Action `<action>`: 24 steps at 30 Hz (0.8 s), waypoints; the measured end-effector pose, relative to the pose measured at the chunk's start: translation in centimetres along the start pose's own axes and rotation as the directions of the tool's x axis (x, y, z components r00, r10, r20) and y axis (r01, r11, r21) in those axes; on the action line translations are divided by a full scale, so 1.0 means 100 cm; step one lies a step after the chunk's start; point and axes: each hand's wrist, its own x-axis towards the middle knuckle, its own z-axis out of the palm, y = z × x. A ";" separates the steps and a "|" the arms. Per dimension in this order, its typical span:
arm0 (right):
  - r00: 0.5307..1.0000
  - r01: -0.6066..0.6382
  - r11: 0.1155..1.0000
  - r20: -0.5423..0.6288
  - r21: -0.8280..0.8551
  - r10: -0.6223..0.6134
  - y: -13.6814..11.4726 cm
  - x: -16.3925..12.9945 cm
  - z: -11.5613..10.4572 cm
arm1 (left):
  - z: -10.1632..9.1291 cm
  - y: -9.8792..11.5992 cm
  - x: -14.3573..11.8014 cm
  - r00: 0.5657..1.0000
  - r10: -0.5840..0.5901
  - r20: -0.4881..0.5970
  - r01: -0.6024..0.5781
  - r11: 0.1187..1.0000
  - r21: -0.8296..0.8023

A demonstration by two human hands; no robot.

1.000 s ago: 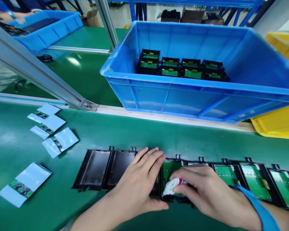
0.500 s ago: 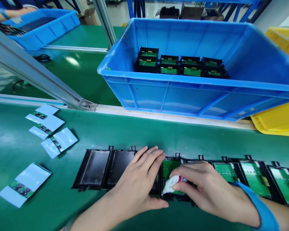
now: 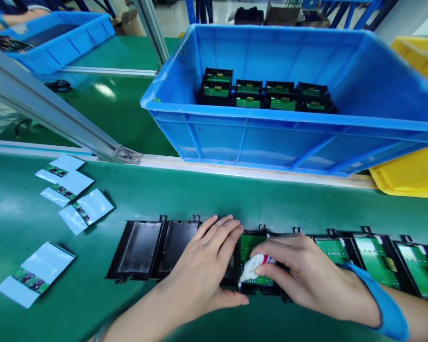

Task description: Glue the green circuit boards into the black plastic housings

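Note:
A row of black plastic housings (image 3: 139, 249) lies along the green belt (image 3: 185, 199); those to the right hold green circuit boards (image 3: 376, 261), the two at the left are bare. My left hand (image 3: 207, 266) rests flat on a housing in the middle of the row. My right hand (image 3: 299, 278) grips a small white tube (image 3: 253, 267) with its nozzle down on the green board (image 3: 248, 244) of the adjoining housing. A blue band (image 3: 385, 304) wraps my right wrist.
A big blue bin (image 3: 271, 137) beyond the belt's rail holds several black modules with green boards (image 3: 264, 97). A yellow bin (image 3: 410, 175) stands at the right. Pale blue packets (image 3: 74, 190) with small boards lie at the left. A slanted aluminium bar (image 3: 57, 118) crosses the upper left.
Both hands stay in place on the housings; the tube's tip has shifted slightly along the board. The view has drifted a little.

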 end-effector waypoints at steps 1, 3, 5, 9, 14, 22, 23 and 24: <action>1.000 0.005 1.000 -0.006 -0.002 -0.005 0.000 0.000 0.000 | 0.000 0.000 0.000 1.000 0.002 -0.004 -0.002 1.000 0.002; 1.000 0.011 1.000 -0.012 -0.012 -0.011 0.000 0.000 0.000 | 0.001 -0.001 0.000 1.000 0.002 -0.006 -0.002 1.000 0.004; 1.000 0.018 1.000 -0.016 -0.025 -0.018 0.000 0.000 -0.001 | 0.001 -0.001 0.001 1.000 0.002 -0.004 -0.002 1.000 0.003; 0.999 0.032 0.998 -0.028 -0.059 -0.033 -0.001 -0.001 -0.001 | 0.001 0.000 0.001 1.000 0.003 -0.005 -0.003 1.000 -0.003; 0.992 0.121 0.982 -0.016 -0.145 -0.125 -0.005 -0.002 -0.001 | 0.001 0.000 0.000 1.000 0.006 -0.014 -0.006 1.000 -0.009; 0.972 0.228 0.925 0.014 -0.303 -0.235 -0.008 -0.004 -0.003 | 0.001 0.000 0.001 1.000 0.007 -0.012 -0.007 1.000 -0.001; 0.962 0.266 0.907 0.032 -0.327 -0.270 -0.009 -0.003 -0.004 | 0.000 0.000 0.001 1.000 0.006 -0.010 -0.006 1.000 0.000; 0.948 0.311 0.883 0.056 -0.350 -0.312 -0.009 -0.003 -0.006 | 0.000 0.000 0.001 1.000 0.005 -0.008 -0.005 1.000 0.000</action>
